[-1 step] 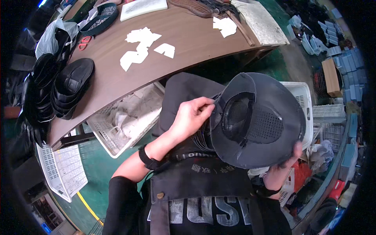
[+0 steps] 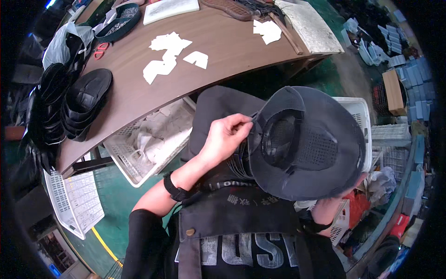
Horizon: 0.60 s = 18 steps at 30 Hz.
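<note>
The camera is worn on the head of the person, as the left one in a side-by-side pair, and it faces down. From above the shirt [image 2: 232,253], it looks quite near upon the left hand [image 2: 224,139] and the right hand [image 2: 331,204]. Forward, the view reaches across the table [image 2: 223,42]; sideways, to the floor [image 2: 114,195]. Its lens is very wide, so the table edge curves and the outer corners are dark.
</note>
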Available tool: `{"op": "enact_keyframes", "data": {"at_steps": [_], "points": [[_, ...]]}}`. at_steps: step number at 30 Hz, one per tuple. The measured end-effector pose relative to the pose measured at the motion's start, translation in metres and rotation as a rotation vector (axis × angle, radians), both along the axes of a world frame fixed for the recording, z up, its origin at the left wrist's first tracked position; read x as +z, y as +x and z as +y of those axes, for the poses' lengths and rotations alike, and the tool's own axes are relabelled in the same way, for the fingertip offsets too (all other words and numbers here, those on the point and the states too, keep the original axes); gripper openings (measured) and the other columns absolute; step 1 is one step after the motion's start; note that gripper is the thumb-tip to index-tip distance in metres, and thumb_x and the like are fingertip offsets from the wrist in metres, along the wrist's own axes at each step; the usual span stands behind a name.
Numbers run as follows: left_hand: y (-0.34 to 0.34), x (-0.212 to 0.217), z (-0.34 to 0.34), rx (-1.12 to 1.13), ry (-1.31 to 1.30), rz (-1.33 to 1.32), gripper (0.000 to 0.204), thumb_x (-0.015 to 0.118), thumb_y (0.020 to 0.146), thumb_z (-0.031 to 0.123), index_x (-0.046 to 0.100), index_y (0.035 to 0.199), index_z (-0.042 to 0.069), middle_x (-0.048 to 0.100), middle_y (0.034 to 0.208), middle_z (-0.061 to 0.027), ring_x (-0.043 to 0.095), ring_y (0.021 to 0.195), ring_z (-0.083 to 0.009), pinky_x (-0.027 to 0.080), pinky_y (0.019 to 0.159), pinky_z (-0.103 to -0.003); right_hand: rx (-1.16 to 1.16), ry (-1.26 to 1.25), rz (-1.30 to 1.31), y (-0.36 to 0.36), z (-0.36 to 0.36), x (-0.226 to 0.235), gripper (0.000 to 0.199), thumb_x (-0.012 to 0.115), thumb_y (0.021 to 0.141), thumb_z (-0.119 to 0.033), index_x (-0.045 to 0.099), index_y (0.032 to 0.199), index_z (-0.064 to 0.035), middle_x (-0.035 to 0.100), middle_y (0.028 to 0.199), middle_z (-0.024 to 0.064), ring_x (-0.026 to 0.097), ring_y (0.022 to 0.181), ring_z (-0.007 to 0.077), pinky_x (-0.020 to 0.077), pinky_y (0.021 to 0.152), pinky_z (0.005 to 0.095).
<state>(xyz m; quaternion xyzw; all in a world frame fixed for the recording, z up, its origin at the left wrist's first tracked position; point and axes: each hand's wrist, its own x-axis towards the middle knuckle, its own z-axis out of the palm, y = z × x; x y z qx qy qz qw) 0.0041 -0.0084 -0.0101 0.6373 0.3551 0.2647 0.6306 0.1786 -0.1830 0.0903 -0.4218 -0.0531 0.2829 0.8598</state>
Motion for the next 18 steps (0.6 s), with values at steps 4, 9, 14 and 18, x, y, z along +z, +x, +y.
{"op": "enact_keyframes", "data": {"at_steps": [4,9,14,18], "points": [[-0.01,0.008,-0.001,0.086,0.009,-0.035,0.016,0.061,0.086,0.01,0.063,0.095,-0.003,0.06,0.071,-0.0016,0.049,0.063,-0.0022,0.044,0.058,-0.021,0.142,-0.086,-0.043,0.003,0.013,-0.031,0.036,0.059,0.086,-0.023,0.048,0.115,-0.0032,0.058,0.105,0.0112,0.058,0.096,0.0172,0.0442,0.088,0.0303],[-0.009,0.033,-0.006,0.052,0.321,0.096,0.011,0.061,0.081,0.006,0.063,0.09,-0.001,0.061,0.073,-0.0139,0.061,0.063,-0.0196,0.047,0.057,-0.028,0.357,-0.244,-0.141,-0.005,0.014,-0.059,0.033,0.057,0.087,-0.019,0.048,0.115,-0.0034,0.059,0.104,0.0111,0.059,0.095,0.017,0.0445,0.087,0.0297],[-0.002,0.033,-0.019,-0.135,0.749,0.149,0.012,0.061,0.078,0.002,0.06,0.09,-0.001,0.054,0.071,-0.0136,0.058,0.063,-0.03,0.048,0.055,-0.036,0.613,-0.372,-0.242,-0.004,0.016,-0.092,0.03,0.056,0.088,-0.015,0.048,0.114,-0.0035,0.059,0.104,0.011,0.059,0.095,0.0167,0.0449,0.087,0.0291],[0.002,0.026,-0.004,-0.197,0.768,0.05,0.014,0.061,0.078,0.002,0.059,0.091,-0.001,0.053,0.071,-0.013,0.058,0.063,-0.0309,0.048,0.055,-0.038,0.803,-0.465,-0.343,0.007,-0.019,-0.116,0.028,0.055,0.088,-0.012,0.048,0.114,-0.0036,0.06,0.104,0.0109,0.059,0.095,0.0165,0.0452,0.086,0.0286]]}}
